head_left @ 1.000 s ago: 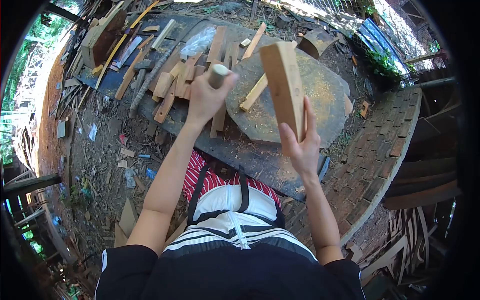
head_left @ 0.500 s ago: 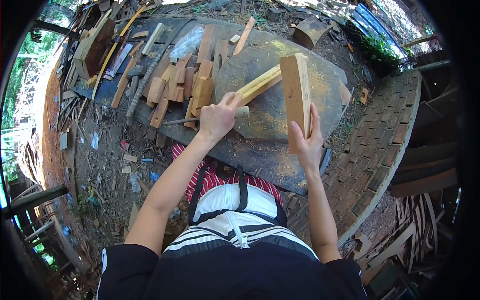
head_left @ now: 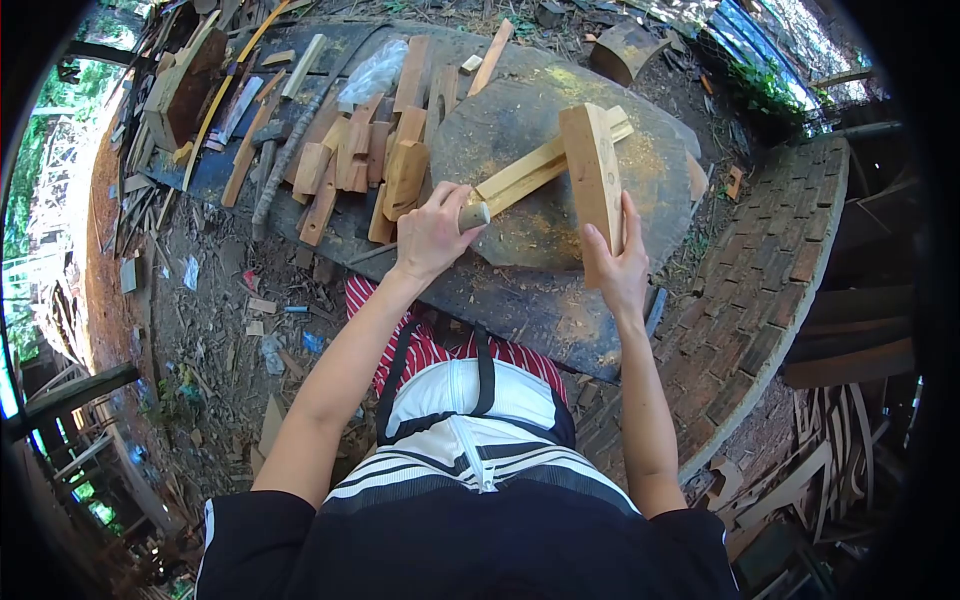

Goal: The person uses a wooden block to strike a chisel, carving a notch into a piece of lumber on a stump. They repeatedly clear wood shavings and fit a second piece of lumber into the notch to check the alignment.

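Note:
In the head view my left hand (head_left: 432, 234) is closed around a chisel. The chisel's pale round handle (head_left: 474, 216) sticks out on the right, and its thin shaft (head_left: 372, 254) points left; the tip is hard to make out. Just beyond this hand lies a long grooved strip of wood (head_left: 525, 172) on a flat, rounded wooden slab (head_left: 535, 235). My right hand (head_left: 617, 262) grips the lower end of a thick rectangular wooden block (head_left: 592, 165), thumb on one side and fingers on the other. The block stands tilted upright and covers part of the strip.
Several cut wood blocks (head_left: 405, 180) are heaped on the dark work surface (head_left: 510, 310) at the left. Beyond them sit a clear plastic bag (head_left: 373, 80) and a hammer (head_left: 270, 133). Sawdust covers the slab. A curved brick ledge (head_left: 745, 300) runs along the right.
My left hand has turned the chisel, so its handle end now faces more towards me and its shaft has swung lower. The block in my right hand has shifted only slightly.

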